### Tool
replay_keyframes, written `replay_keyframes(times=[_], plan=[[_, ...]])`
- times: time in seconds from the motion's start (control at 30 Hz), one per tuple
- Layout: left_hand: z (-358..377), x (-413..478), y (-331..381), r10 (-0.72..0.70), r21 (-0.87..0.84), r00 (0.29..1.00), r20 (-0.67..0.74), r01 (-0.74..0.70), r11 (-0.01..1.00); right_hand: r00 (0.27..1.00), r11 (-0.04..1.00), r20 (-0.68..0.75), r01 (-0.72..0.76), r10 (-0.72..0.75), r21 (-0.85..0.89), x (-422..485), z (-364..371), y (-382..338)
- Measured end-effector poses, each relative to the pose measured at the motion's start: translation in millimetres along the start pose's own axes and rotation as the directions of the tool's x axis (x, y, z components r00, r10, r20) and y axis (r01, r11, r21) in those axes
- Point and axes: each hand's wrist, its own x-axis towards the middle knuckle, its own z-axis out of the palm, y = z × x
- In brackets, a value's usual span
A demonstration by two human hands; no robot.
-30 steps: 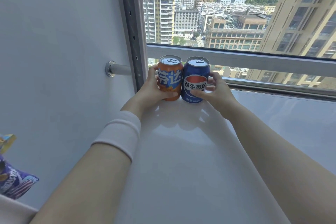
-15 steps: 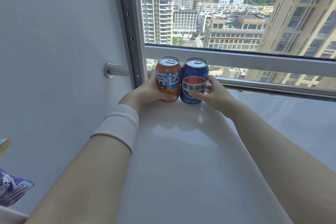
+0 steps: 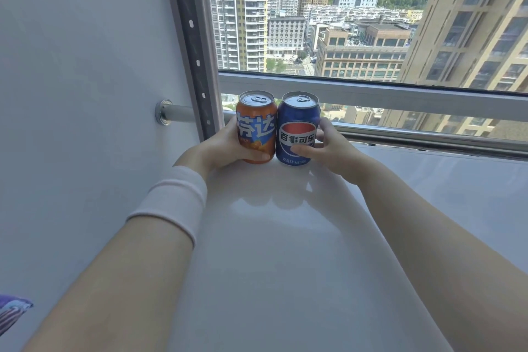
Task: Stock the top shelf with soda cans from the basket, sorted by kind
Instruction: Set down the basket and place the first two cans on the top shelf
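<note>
While we still hold position at twelve o'clock, left hand (image 3: pixel 225 146) grips orange aluminium can (image 3: pixel 256 126), right hand (image 3: pixel 328 148) blue aluminium can (image 3: pixel 297 128); both seated, unreleased.

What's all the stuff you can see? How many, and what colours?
orange can: one, orange, upright on the shelf
blue can: one, blue, right beside the orange can
shelf: one, white, under both cans
wall: one, white, left
slotted post: one, grey, beside the window
rod: one, silver, on the wall
window: one, behind the cans
packet: one, purple, bottom-left corner
wristband: one, white, left forearm
left hand: grips the orange can
right hand: grips the blue can
</note>
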Motion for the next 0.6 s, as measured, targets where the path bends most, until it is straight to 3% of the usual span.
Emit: replay_keyframes(times=[0.6], plan=[[5.0, -7.3, 1.3, 0.010, -0.016, 0.999, -0.039, -0.011, 1.000, 1.000, 1.000, -0.002, -0.014, 0.014, 0.023, 4.0, 0.6, 8.4]])
